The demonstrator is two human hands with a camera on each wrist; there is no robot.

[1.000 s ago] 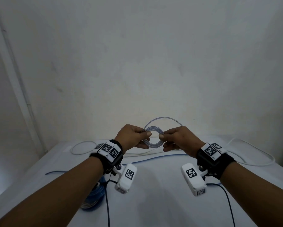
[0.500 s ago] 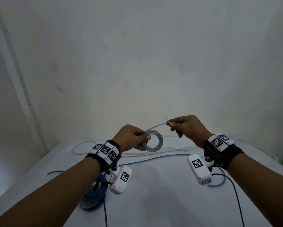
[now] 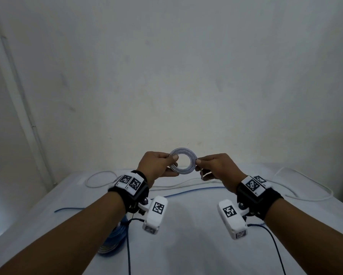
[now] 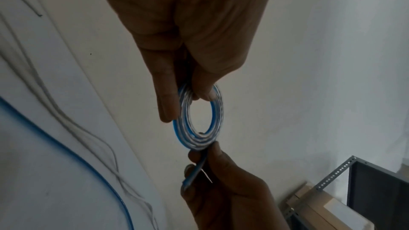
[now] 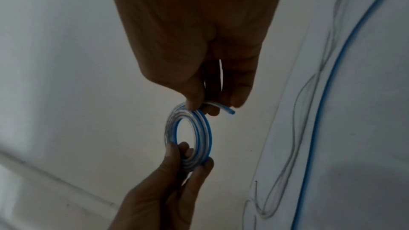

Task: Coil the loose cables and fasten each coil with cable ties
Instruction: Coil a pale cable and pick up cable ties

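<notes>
- Coil [image 3: 183, 160] held in air above the table [image 3: 186, 245], between both hands.
- Left hand [image 3: 156, 165] pinches coil's left edge, thumb and fingers.
- Right hand [image 3: 216, 167] pinches right edge, I see the cable end [image 5: 228, 110] poking past its fingertips.
- Blue cable [image 3: 186, 192] and white cable [image 3: 305, 187] lie loose on far table.

1. No words, brands or numbers can be read in any view.
2. The only signs are black-and-white square code markers on the wrist bands [image 3: 131, 182] and the white wrist cameras [image 3: 158, 208]; they carry no readable text.
</notes>
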